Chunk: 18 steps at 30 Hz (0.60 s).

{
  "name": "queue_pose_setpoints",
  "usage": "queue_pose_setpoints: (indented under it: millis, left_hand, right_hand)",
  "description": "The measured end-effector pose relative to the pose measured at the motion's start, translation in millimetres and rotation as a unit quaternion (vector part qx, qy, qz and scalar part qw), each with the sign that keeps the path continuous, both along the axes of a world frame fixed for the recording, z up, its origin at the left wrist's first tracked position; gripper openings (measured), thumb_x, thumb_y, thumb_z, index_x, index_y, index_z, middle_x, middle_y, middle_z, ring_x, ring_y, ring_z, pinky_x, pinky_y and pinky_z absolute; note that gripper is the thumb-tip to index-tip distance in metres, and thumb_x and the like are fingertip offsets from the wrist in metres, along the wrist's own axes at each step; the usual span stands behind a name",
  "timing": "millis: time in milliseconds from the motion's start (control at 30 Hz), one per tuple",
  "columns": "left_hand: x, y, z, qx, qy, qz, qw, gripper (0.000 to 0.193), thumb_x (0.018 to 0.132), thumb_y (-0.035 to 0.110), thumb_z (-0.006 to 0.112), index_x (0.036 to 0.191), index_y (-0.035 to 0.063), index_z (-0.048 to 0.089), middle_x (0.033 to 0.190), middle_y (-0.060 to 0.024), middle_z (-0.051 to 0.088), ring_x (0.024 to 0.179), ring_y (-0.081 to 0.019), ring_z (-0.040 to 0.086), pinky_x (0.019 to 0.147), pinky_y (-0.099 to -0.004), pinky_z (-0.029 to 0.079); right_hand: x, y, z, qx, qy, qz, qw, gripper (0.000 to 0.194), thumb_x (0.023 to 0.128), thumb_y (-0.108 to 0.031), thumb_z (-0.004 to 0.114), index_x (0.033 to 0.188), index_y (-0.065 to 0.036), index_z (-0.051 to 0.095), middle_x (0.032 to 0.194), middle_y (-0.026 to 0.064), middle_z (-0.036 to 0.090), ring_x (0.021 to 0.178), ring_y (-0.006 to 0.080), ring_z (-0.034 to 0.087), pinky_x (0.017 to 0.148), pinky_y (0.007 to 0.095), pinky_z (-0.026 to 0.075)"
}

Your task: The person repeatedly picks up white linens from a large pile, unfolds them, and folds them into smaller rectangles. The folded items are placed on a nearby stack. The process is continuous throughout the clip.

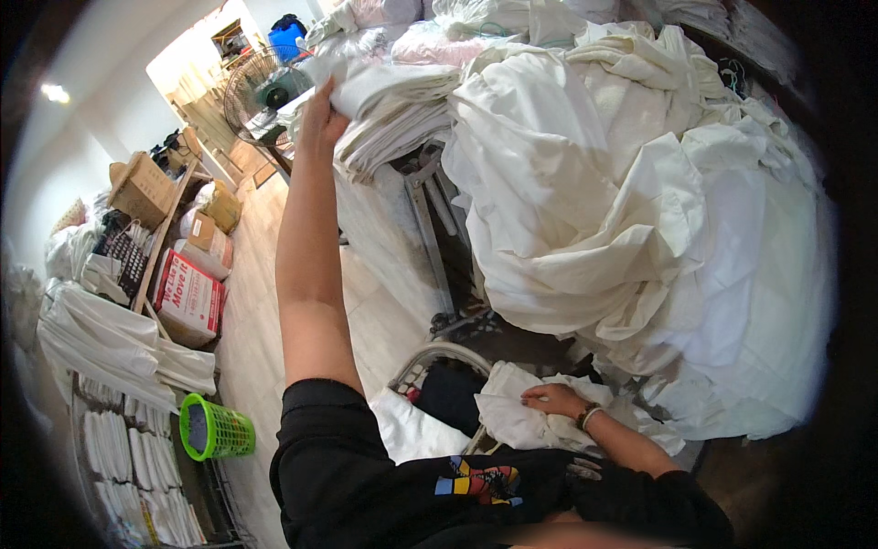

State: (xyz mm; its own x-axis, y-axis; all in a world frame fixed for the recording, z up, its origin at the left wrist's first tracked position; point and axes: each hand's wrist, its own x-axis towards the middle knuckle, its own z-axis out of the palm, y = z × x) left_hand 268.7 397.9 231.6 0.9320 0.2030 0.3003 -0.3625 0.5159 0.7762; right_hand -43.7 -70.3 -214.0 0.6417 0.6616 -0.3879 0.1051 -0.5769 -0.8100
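My left hand (328, 113) is stretched far forward at a stack of folded white cloths (398, 117). Its thumb and fingers close around the edge of a folded white cloth (363, 86) on top, which is partly blurred. Close to my body, my right hand (554, 400) lies on a crumpled white cloth (511, 405); whether its fingers grip the fabric cannot be told. A large heap of loose white fabric (569, 178) rises in front of me on the right, its lower folds hanging down near my right forearm.
A metal folding frame (432, 240) stands under the stack. Beside me is a chair with a rounded metal rail (439, 348) and dark cloth (449, 394). On the left are a standing fan (274, 96), a cardboard box (188, 295), a green basket (219, 429) and shelved folded whites (106, 446).
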Motion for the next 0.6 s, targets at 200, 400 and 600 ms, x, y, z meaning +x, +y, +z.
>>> queue_pose_setpoints:
  millis: [200,400,600]
  left_hand:
    - [39,-5,110,0.005,-0.091,-0.054,0.994,0.048,0.105,0.012,0.051,0.144,-0.0072,0.032,0.140,-0.0285,0.049,0.127,-0.0434,0.054,0.111,-0.0590,0.045]
    - [72,18,157,0.039,-0.044,-0.029,0.998,0.031,0.105,0.012,0.044,0.129,-0.0055,0.048,0.125,-0.0228,0.059,0.114,-0.0393,0.062,0.102,-0.0568,0.051]
    - [124,17,143,0.024,-0.084,-0.049,0.995,0.023,0.102,0.010,0.044,0.119,-0.0025,0.052,0.115,-0.0200,0.065,0.101,-0.0352,0.066,0.093,-0.0492,0.057]
  right_hand:
    - [-2,0,1,0.021,0.015,-0.026,0.999,0.047,0.093,-0.051,0.067,0.122,-0.014,0.073,0.117,0.0092,0.075,0.109,0.0262,0.070,0.097,0.0348,0.052]
    - [0,1,6,0.004,0.015,-0.022,1.000,0.045,0.093,-0.050,0.068,0.121,-0.015,0.073,0.115,0.0085,0.075,0.107,0.0261,0.071,0.095,0.0357,0.053]
    - [1,-2,-6,0.017,0.003,-0.014,1.000,0.043,0.093,-0.048,0.068,0.122,-0.016,0.072,0.115,0.0067,0.075,0.107,0.0247,0.071,0.094,0.0360,0.053]
